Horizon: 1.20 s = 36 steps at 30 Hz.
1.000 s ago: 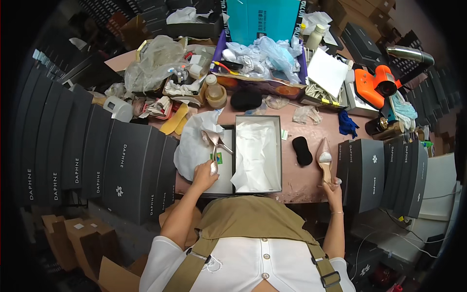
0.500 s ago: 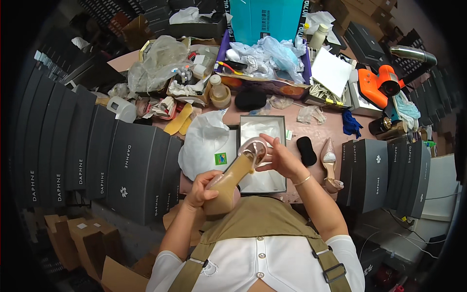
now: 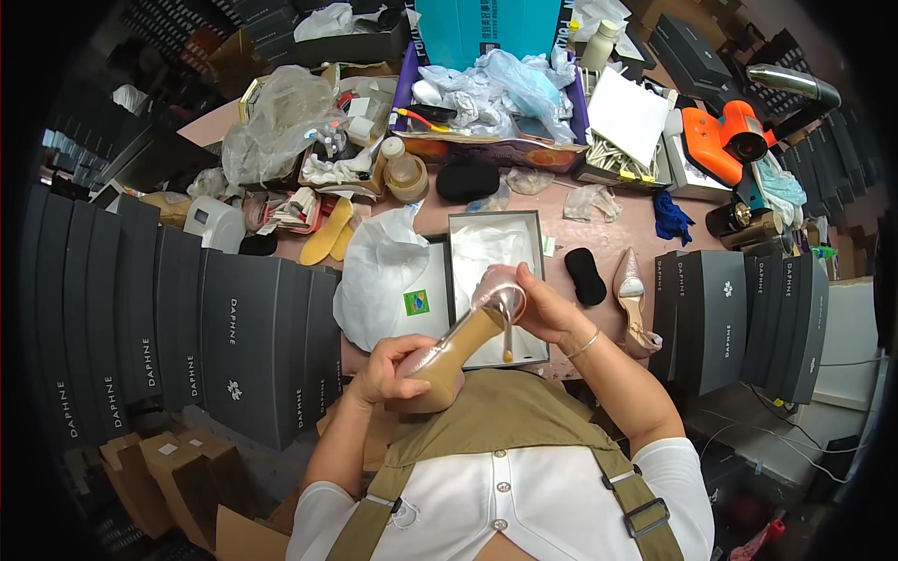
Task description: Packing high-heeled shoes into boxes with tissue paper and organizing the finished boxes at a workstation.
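Note:
A pink high-heeled shoe (image 3: 472,338) is held in front of my apron, its tan sole facing up and its thin heel pointing toward me. My left hand (image 3: 383,372) grips the toe end, thumb on the sole. Fingers of my right hand (image 3: 550,313) close round the heel end, partly hidden behind the shoe. Beneath and beyond it lies an open grey shoebox (image 3: 544,323) lined with white paper. White tissue paper (image 3: 379,271) with a green sticker (image 3: 415,302) spreads over the box part on the left. The matching shoe (image 3: 631,301) lies to the right.
Grey shoeboxes stand stacked at left (image 3: 245,341) and right (image 3: 716,323). A black oval pad (image 3: 586,277) and a blue cloth (image 3: 672,217) lie on the pink table (image 3: 608,241). Farther back are yellow insoles (image 3: 327,234), a jar (image 3: 405,173), a purple-edged box (image 3: 578,122) and an orange tool (image 3: 716,145).
The shoe has turned in my hands, so its thin heel now shows pointing toward me. My right hand has closed in from spread fingers onto the heel end.

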Each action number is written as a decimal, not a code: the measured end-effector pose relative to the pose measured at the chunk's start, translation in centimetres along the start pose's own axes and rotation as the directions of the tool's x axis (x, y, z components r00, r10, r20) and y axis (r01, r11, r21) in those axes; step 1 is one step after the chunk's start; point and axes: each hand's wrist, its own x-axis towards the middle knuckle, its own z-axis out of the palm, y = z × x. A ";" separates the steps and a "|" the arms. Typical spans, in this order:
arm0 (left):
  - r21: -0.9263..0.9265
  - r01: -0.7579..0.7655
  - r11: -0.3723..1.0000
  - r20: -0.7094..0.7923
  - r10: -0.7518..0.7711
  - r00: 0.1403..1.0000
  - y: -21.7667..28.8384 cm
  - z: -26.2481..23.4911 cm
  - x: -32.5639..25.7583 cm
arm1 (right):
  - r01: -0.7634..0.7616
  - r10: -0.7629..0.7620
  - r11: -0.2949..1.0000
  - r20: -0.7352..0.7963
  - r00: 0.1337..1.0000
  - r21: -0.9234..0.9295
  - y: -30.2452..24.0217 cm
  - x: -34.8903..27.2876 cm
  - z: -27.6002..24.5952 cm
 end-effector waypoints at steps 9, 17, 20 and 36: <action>0.761 -0.400 0.511 0.427 0.071 0.902 5.6 -0.6 4.4 | 0.005 -0.056 0.987 0.323 0.945 0.158 1.2 -3.4 -2.9; 0.926 0.374 -0.045 -0.251 0.665 0.704 1.1 -7.3 17.1 | 0.144 -0.143 0.988 0.024 0.989 -0.061 2.2 -6.3 -2.6; 0.847 0.530 -0.042 -0.527 0.064 0.847 -5.0 -14.4 18.6 | 0.088 -0.099 0.966 -0.033 0.995 -0.245 1.4 -6.9 -1.4; 0.605 0.325 0.727 -0.785 0.476 0.396 -4.7 3.1 -4.8 | 0.096 -0.194 -0.025 0.099 0.976 -0.995 5.2 -5.2 -4.6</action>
